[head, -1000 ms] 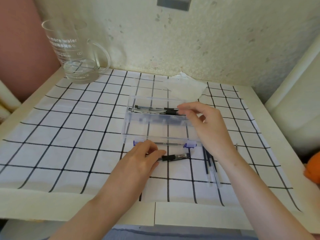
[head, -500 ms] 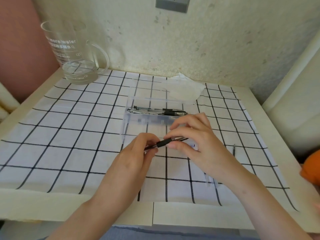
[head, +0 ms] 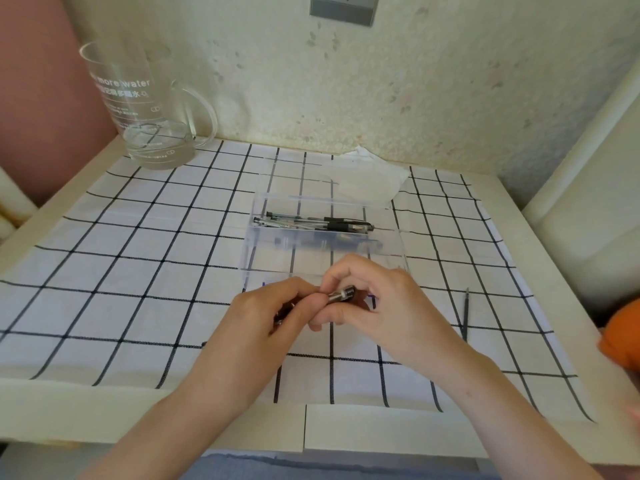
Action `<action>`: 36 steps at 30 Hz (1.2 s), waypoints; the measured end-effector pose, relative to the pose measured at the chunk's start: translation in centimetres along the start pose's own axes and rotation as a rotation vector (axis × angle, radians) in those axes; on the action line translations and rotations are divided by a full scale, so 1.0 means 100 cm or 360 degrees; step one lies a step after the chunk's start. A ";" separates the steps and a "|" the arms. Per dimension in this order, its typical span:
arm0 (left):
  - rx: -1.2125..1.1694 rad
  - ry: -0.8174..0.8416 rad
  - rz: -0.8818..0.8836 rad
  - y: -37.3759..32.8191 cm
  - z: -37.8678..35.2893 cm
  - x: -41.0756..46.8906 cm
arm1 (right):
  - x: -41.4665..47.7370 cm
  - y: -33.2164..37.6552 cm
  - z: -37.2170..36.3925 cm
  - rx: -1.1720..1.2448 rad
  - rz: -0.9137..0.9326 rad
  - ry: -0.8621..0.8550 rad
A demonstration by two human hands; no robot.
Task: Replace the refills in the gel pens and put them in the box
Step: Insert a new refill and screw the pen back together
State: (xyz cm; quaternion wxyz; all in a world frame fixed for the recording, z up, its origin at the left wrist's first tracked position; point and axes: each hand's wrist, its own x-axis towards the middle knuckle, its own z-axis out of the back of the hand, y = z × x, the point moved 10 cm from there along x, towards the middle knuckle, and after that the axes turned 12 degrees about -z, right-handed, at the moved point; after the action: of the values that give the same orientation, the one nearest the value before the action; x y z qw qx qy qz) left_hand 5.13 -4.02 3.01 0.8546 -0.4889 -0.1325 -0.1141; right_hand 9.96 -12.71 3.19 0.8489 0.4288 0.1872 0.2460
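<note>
head view: we are holding one gel pen (head: pixel 341 294) up between both hands, just in front of the near wall of the clear box (head: pixel 398 251), over the checked cloth (head: pixel 138 254). our left hand (head: pixel 270 320) is curling its fingers round the back half of the barrel. our right hand (head: pixel 384 306) is pinching the front section, where a clear collar and the dark grip are showing between thumb and forefinger. both hands are gripping the pen, and neither is free.

we are judging this to be the unscrewing step, with the two halves being twisted apart so the old refill can come out. we cannot tell whether the thread is giving yet. the box is standing open, and several pens (head: pixel 318 223) are lying along its far side. a loose refill (head: pixel 465 313) is lying on the cloth to the right, well apart from the hands.

the next move is calling for opposite twists with a firm left grip. after that we are expecting to draw the halves apart along the pen's axis, so that any spring is not flying off, and then to reach right for that refill.
</note>
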 end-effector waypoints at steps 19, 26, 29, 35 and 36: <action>0.0106 0.0032 0.0018 0.013 0.003 -0.002 | 0.000 -0.005 -0.002 0.0331 -0.0142 0.0204; 0.0114 -0.0098 0.0064 0.021 0.013 -0.003 | 0.005 -0.021 0.030 -0.0053 -0.0166 -0.0134; 0.0090 -0.0094 0.0049 0.020 0.012 -0.004 | 0.003 -0.019 0.012 -0.0475 -0.0058 -0.0106; 0.0038 -0.0124 0.0044 0.017 0.012 -0.001 | 0.000 -0.014 -0.014 -0.0901 0.0140 -0.0067; 0.0027 -0.0126 0.0048 0.016 0.012 -0.002 | 0.000 -0.015 -0.015 -0.0921 0.0139 -0.0066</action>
State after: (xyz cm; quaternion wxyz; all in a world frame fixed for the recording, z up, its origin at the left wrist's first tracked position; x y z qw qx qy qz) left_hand 5.35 -2.16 2.28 0.8544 -0.4878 -0.1599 -0.0806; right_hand 9.60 -12.56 1.09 0.9282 0.1814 0.0732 0.3166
